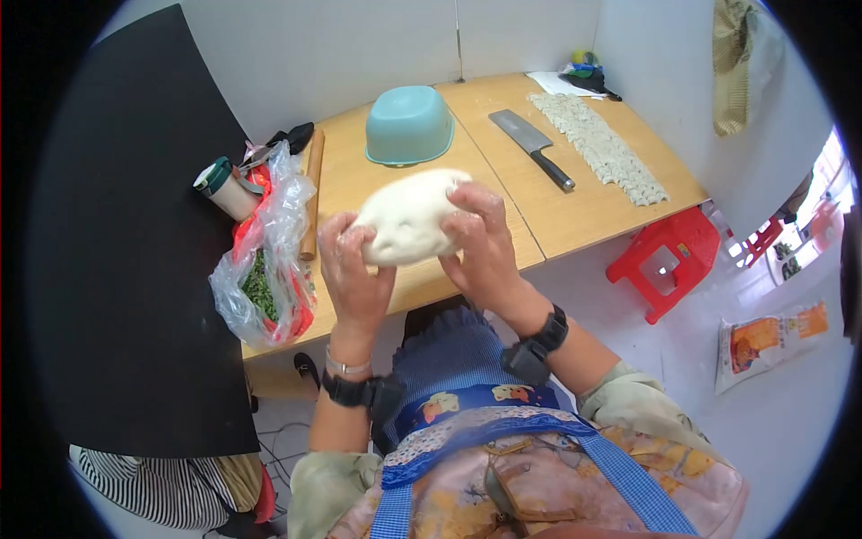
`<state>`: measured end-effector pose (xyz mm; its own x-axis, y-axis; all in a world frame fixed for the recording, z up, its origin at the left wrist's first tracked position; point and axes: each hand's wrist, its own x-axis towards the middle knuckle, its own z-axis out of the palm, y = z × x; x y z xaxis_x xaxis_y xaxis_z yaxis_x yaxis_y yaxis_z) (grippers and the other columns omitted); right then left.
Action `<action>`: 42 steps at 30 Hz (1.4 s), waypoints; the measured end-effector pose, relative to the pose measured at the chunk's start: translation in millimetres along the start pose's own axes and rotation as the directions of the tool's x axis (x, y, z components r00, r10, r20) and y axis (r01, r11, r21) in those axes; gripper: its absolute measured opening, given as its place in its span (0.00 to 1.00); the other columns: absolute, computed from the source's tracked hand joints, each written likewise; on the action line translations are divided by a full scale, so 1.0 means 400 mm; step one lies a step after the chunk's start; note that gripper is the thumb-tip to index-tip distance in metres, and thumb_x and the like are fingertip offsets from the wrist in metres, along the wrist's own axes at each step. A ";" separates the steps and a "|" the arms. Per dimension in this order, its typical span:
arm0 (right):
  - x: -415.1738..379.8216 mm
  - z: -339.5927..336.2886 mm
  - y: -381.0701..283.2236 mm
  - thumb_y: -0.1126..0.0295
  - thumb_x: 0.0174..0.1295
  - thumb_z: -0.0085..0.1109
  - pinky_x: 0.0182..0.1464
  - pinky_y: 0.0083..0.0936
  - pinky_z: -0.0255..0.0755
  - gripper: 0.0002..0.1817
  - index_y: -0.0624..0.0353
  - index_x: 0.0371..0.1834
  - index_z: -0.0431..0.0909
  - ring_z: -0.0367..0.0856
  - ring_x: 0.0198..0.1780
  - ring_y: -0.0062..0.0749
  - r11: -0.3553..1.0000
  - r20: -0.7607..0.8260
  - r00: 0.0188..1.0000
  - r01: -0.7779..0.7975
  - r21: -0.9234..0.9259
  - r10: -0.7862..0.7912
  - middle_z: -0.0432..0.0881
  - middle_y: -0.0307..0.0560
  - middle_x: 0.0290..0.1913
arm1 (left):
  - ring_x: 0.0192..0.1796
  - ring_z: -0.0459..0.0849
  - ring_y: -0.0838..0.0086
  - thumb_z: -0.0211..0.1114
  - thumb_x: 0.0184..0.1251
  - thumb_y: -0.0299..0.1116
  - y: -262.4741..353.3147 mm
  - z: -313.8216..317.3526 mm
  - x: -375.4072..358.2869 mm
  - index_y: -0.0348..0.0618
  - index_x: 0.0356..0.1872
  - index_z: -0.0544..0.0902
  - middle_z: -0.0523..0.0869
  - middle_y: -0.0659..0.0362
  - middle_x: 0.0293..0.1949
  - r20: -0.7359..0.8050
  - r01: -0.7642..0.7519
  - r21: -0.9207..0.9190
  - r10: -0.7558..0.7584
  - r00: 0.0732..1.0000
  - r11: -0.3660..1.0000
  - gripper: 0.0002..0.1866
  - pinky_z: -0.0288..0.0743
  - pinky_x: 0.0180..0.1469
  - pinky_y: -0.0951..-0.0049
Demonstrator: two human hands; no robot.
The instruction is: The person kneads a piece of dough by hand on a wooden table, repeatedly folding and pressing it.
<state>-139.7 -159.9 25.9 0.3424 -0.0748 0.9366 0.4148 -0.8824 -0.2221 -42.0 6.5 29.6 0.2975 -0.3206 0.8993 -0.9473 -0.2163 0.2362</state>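
Observation:
A lump of white dough [409,216] is held up above the front part of the wooden table [359,184]. My left hand [355,269] grips its left end, fingers curled over the top and thumb underneath. At the right end my right hand [480,247] holds it the same way, fingertips pressed into the surface. Behind the dough an upside-down light-blue basin [409,126] rests on the table. A cleaver [532,148] lies to the right, its black handle toward me. Beyond it stretches a long strip of small pale dough pieces [600,148].
At the left edge are a rolling pin [312,193], a plastic bag with chopped greens [260,287] and a tumbler [226,189]. A dark panel [135,251] stands left. A red stool [669,260] and a printed sack [770,346] are on the floor at right.

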 end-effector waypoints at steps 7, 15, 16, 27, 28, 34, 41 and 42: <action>-0.084 0.043 0.105 0.79 0.55 0.60 0.68 0.49 0.66 0.20 0.57 0.53 0.77 0.70 0.71 0.57 0.984 0.444 0.886 -0.059 -0.171 0.130 0.74 0.56 0.66 | 0.66 0.76 0.45 0.75 0.56 0.29 -0.150 0.026 -0.067 0.43 0.67 0.72 0.76 0.39 0.63 0.517 0.052 0.151 -0.123 0.847 0.987 0.36 0.74 0.66 0.55; -0.004 0.054 0.105 0.65 0.58 0.65 0.56 0.45 0.70 0.20 0.60 0.53 0.77 0.75 0.57 0.52 0.934 0.247 0.901 -0.337 -0.117 0.356 0.78 0.56 0.52 | 0.57 0.82 0.47 0.68 0.70 0.40 -0.170 0.083 0.007 0.39 0.58 0.81 0.85 0.41 0.50 0.291 0.444 0.072 -0.445 0.847 0.893 0.21 0.75 0.61 0.53; -0.016 0.081 0.133 0.65 0.58 0.65 0.56 0.45 0.70 0.20 0.60 0.53 0.77 0.75 0.57 0.52 0.932 0.245 0.900 -0.341 -0.121 0.361 0.78 0.56 0.52 | 0.57 0.81 0.45 0.65 0.73 0.42 -0.180 0.112 -0.004 0.40 0.61 0.80 0.85 0.41 0.50 0.198 0.331 0.039 -0.332 0.922 0.943 0.22 0.74 0.62 0.52; -0.100 0.011 0.081 0.72 0.45 0.73 0.69 0.46 0.69 0.34 0.60 0.60 0.75 0.71 0.66 0.62 0.936 0.435 0.876 -0.309 0.170 0.210 0.74 0.60 0.63 | 0.64 0.72 0.44 0.73 0.60 0.38 -0.062 0.038 -0.126 0.40 0.64 0.73 0.78 0.42 0.57 0.412 0.235 -0.146 -0.156 0.898 0.961 0.31 0.66 0.68 0.51; -0.120 0.010 0.060 0.72 0.45 0.73 0.69 0.46 0.69 0.34 0.60 0.60 0.75 0.71 0.66 0.62 0.935 0.435 0.875 -0.311 0.172 0.211 0.74 0.60 0.63 | 0.62 0.73 0.45 0.75 0.53 0.33 -0.039 0.027 -0.141 0.40 0.60 0.72 0.76 0.43 0.56 0.374 0.207 -0.096 -0.157 0.914 0.974 0.32 0.67 0.66 0.52; -0.105 -0.013 -0.010 0.84 0.39 0.70 0.63 0.47 0.71 0.31 0.57 0.51 0.75 0.73 0.63 0.59 0.963 0.371 0.906 -0.254 0.096 0.202 0.75 0.56 0.60 | 0.51 0.74 0.48 0.76 0.44 0.23 0.022 0.005 -0.149 0.41 0.46 0.70 0.73 0.47 0.46 0.278 0.266 -0.108 -0.227 0.933 0.958 0.28 0.70 0.56 0.54; 0.003 0.019 0.045 0.80 0.44 0.68 0.66 0.50 0.70 0.28 0.57 0.53 0.74 0.72 0.65 0.60 0.998 0.186 0.981 0.056 0.011 -0.057 0.73 0.57 0.62 | 0.50 0.75 0.45 0.72 0.45 0.18 -0.025 0.028 -0.014 0.41 0.45 0.70 0.74 0.46 0.43 0.101 -0.012 0.083 0.003 0.995 0.996 0.25 0.70 0.55 0.51; 0.012 0.020 0.053 0.79 0.46 0.68 0.66 0.50 0.70 0.28 0.57 0.54 0.73 0.71 0.66 0.61 1.000 0.268 0.963 0.017 0.003 -0.017 0.72 0.58 0.64 | 0.51 0.73 0.44 0.71 0.46 0.18 -0.057 0.050 -0.011 0.40 0.46 0.70 0.73 0.45 0.44 0.112 -0.011 0.091 0.001 0.994 0.996 0.25 0.69 0.56 0.49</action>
<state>-122.5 -175.2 23.5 0.5482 0.0675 0.8336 0.4231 -0.8821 -0.2069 -19.2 -5.6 12.9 0.3082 -0.4224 0.8524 -0.9359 -0.2954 0.1920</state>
